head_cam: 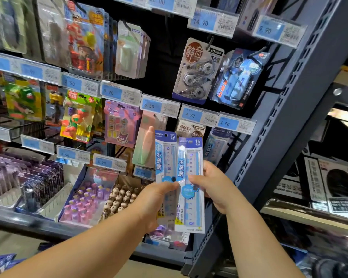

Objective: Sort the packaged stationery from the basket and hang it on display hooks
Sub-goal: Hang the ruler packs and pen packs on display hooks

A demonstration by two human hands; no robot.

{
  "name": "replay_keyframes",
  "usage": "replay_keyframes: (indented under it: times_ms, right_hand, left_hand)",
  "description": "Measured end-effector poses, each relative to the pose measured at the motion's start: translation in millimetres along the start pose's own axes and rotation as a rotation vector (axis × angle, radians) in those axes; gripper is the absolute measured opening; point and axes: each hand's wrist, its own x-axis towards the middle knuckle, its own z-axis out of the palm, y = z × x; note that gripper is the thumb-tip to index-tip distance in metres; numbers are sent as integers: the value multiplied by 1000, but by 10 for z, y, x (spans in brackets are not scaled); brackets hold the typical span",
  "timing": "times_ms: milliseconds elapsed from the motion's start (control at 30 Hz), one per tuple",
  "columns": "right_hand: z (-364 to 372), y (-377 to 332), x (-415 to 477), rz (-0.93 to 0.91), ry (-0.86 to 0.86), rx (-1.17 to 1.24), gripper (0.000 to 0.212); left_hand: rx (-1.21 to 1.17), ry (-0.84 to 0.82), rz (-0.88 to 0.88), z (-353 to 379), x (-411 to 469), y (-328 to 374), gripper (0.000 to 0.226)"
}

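Observation:
Two blue-and-white packs of 15 cm rulers stand upright in front of the display. My left hand [155,203] grips the left ruler pack [166,157] at its lower half. My right hand [213,187] pinches the right ruler pack [191,169], which overlaps the left one. Matching ruler packs [217,145] hang on a hook just behind and to the right, under a 4.90 price tag [236,123]. The basket is out of view.
Hooks hold correction tape packs [197,71], a blue pack [239,77], eraser packs [78,115] and a pink pack [149,137]. Trays of small purple and brown items [100,195] sit on the lower shelf. A grey slotted upright [285,117] borders the right.

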Motion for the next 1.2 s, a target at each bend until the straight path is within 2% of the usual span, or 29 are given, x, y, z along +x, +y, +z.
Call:
replay_keyframes:
  times_ms: [167,300,400,633,867,1000,1067,1133,1200]
  right_hand:
    - [-209,64,36,-30,447,220,26]
    - [-303,86,42,-33,602,218,10]
    - [-335,120,65,-49,620,184,19]
    - [-336,149,212,-64,652,178,17]
    - [-331,250,377,50,772,94,10]
    - [-263,201,384,91,880,-19,38]
    - [-202,140,350,33,902,-147,44]
    - [-128,53,283,-69,843,-226,34]
    - [-38,4,229,-129,621,-172,15]
  left_hand:
    - [-62,-2,-20,27,41,-91,25]
    - [-120,-31,-19,85,48,-112,24]
    - [-118,-53,-18,92,62,-119,26]
    - [-66,-82,-20,49,92,-106,29]
    - [6,-114,-4,-35,144,-77,40]
    - [-31,-147,-28,-56,164,-50,60]
    - [-47,-158,-38,-54,171,-22,65]
    - [-57,-161,-44,-37,161,16,66]
    - [-80,-153,-44,-27,160,46,62]
